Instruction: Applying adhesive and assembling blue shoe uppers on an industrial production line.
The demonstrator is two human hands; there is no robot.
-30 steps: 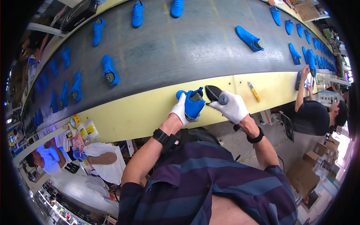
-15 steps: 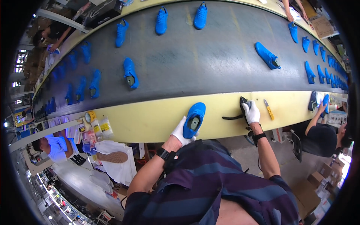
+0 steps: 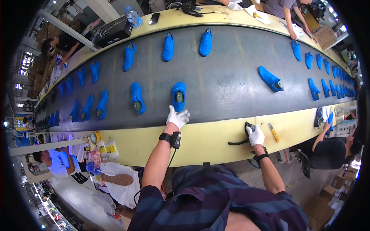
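A blue shoe (image 3: 178, 104) stands on the dark conveyor belt (image 3: 216, 88) just beyond my left hand (image 3: 178, 116). This hand, in a white glove, has its fingers spread at the shoe's near end and holds nothing; whether a fingertip still touches the shoe, I cannot tell. To the right, my gloved right hand (image 3: 256, 135) is closed around a black hand tool (image 3: 247, 128) on the pale yellow ledge. A dark strap or cord (image 3: 237, 143) runs left from the tool, and the hand hides much of it. Beside that hand lies a yellow utility knife (image 3: 274, 132).
More blue shoes (image 3: 137, 98) stand in rows along the belt, one (image 3: 270, 79) lying aslant. Tape (image 3: 96, 136) and small packets sit on the ledge's left. At right, a co-worker (image 3: 327, 146) handles a shoe; another person's hand (image 3: 293, 34) reaches the far belt edge.
My left hand has moved forward from the ledge to the belt and let go of the blue shoe there. My right hand stays on the black tool. The view has tilted up slightly.
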